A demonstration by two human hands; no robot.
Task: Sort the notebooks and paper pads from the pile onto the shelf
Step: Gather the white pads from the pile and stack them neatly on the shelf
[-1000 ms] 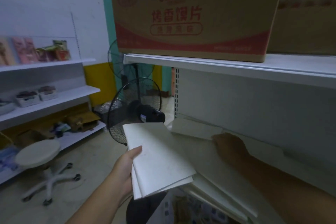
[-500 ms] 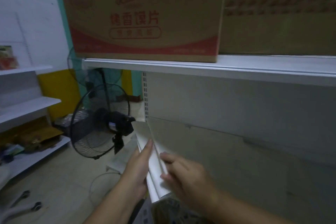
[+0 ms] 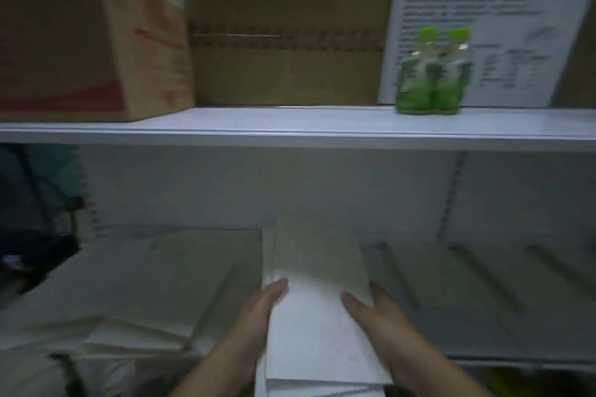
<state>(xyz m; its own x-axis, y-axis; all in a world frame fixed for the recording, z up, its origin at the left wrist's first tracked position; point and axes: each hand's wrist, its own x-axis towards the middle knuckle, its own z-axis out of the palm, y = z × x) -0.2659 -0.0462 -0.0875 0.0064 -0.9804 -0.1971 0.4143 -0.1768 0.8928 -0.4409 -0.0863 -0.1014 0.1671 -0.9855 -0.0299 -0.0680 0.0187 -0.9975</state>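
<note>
Left hand (image 3: 258, 316) and right hand (image 3: 383, 322) grip the long edges of the seemingly light, bendy paper pads (image 3: 316, 325) between them, likely best supported underneath.

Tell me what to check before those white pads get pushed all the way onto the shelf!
1. Grip: left hand and right hand hold the white pad stack by its sides: ok.
2. Gap between the left pile and the leaning pads takes the stack: ok.
3. Stack fully on the lower shelf: not ok, its near end overhangs.
4. Headroom under the upper shelf: ok.
5. Far end touching the back wall: cannot tell, blurred.
</note>
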